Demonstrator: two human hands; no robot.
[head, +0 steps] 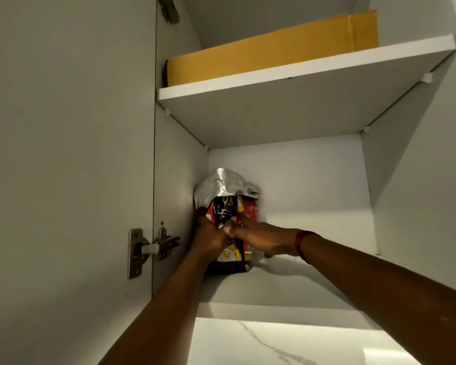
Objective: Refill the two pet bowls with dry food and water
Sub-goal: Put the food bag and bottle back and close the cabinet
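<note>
Upright, food bag point(228, 206) at lower shelf's point(287, 288) back left corner, left hand point(209, 237) and right hand point(261, 238) pressed round its middle; folded top possibly unsealed, so could spill kibble if tipped coming down.

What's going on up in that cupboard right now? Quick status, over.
Left hand and right hand both gripping the food bag. Bag upright on lower shelf, against left wall. Cardboard box on shelf above, nothing blocking.
</note>
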